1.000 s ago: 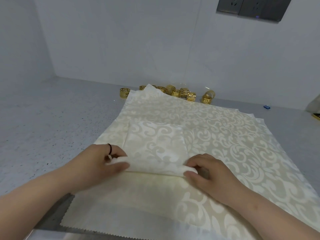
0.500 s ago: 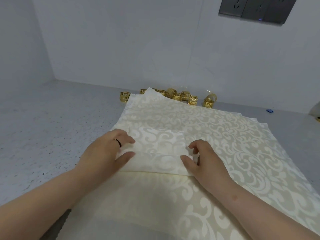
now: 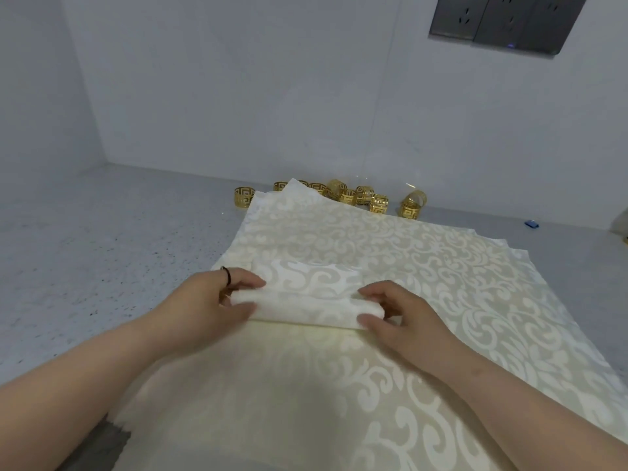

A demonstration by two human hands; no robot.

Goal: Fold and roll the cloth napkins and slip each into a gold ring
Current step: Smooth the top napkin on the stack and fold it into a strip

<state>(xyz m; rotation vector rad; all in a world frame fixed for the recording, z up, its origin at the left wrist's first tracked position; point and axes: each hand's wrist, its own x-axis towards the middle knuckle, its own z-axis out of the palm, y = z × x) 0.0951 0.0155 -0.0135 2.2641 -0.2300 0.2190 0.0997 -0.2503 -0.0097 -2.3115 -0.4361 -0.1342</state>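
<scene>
A folded cream napkin [image 3: 312,297] with a pale scroll pattern lies on a stack of flat napkins [image 3: 441,283]. Its near edge is rolled into a low tube. My left hand [image 3: 217,300] grips the roll's left end between thumb and fingers; a dark band sits on one finger. My right hand [image 3: 397,311] pinches the roll's right end the same way. Several gold rings [image 3: 356,195] with cut-out patterns lie along the wall behind the stack.
The speckled grey counter [image 3: 119,260] stretches to the left up to white walls. A small blue object [image 3: 531,224] lies at the far right by the wall. Dark wall sockets [image 3: 503,22] sit high on the right.
The near edge of the folded napkin has been rolled away from me, leaving less of its flat part showing. Both hands moved forward with the roll.
</scene>
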